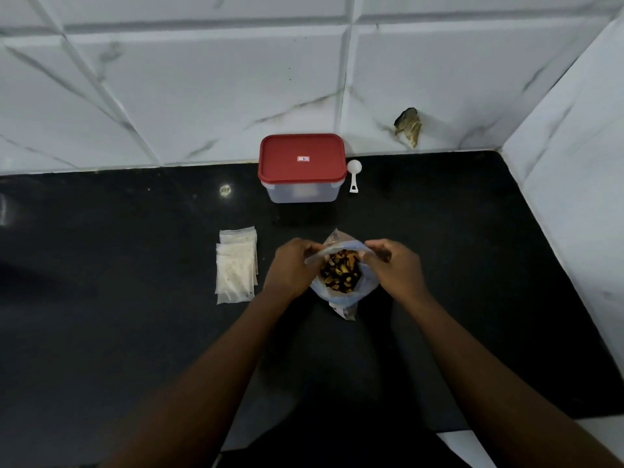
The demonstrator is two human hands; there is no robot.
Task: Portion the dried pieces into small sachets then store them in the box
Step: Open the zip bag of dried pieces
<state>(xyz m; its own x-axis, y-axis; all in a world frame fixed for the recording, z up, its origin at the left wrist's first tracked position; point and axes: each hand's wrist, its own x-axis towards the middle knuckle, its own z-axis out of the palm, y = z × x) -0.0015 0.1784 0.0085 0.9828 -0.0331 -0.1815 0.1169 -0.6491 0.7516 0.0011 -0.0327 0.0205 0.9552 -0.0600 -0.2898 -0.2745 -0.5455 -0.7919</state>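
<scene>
My left hand (292,265) and right hand (393,265) each pinch one side of the clear plastic bag (341,297) of brown-yellow dried pieces (340,273), standing on the black countertop (135,332); the small white plastic scoop (354,175) lies beyond it, nearer my right hand, handle toward me.

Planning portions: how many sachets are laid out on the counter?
3 sachets can be told apart, all in one overlapping pile left of the bag: one at the back, one in the middle, one in front. More may be hidden underneath.
</scene>
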